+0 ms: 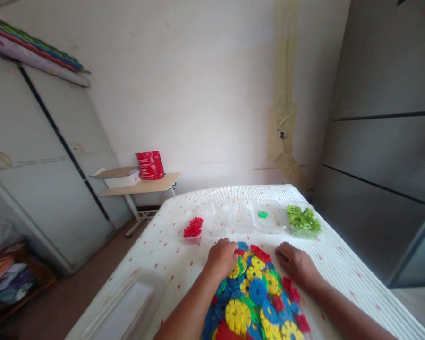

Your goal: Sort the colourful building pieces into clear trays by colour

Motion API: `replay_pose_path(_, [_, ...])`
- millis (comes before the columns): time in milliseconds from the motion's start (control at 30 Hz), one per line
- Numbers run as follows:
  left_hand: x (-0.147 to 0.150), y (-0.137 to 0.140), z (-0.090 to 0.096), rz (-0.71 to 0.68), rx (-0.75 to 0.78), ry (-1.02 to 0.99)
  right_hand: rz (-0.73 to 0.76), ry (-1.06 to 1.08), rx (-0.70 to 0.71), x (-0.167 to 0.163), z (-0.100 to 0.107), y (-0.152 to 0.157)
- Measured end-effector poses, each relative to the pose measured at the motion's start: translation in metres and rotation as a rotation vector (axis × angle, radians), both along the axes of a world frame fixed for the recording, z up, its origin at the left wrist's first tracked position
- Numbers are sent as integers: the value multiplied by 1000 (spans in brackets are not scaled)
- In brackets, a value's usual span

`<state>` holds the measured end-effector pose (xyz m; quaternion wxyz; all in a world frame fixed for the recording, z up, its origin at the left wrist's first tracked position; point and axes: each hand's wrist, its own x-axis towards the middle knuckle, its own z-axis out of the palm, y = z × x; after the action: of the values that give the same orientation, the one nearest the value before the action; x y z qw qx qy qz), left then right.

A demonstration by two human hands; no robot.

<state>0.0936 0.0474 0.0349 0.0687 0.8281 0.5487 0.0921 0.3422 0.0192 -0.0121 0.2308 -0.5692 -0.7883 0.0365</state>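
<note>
Head view, left hand: the left hand (221, 257) is at the far left edge of the pile, fingers bent and touching it beside a red piece (239, 252); whether they grip anything, I cannot tell.
Right hand: the right hand (297, 264) is low over the cloth just right of the pile, fingers curled under; I cannot tell whether they clasp a piece. The two hands are apart.
Pile: the mixed pile of plastic pieces (258, 290), blue, yellow, green and red, many of them notched discs, lies between the forearms.
Row of tubs: beyond the hands, the leftmost tub (193, 240) holds red pieces (193, 226); farther right, one green disc (262, 214) lies in a see-through tub (278, 225); at the right end are lime-green pieces (302, 218) in another.
Tablecloth: white cloth (343, 288) with small red marks.
Near left: a long see-through box (157, 283) is beside the left forearm.
Background: a red bag (149, 165) stands on a small side table (156, 185) by the wall (212, 85).
</note>
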Motion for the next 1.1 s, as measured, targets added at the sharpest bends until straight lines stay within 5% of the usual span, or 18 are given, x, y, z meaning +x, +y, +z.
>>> replay_pose_path(400, [-6,7,-15,65,-9,-123,30,46,1,3,-3,1])
replay_pose_path(667, [-37,14,-8,117,-34,-344,15,47,29,2,-2,0])
replay_pose_path(1100, [-78,-19,-18,126,-67,-362,20,40,19,1,-1,-1])
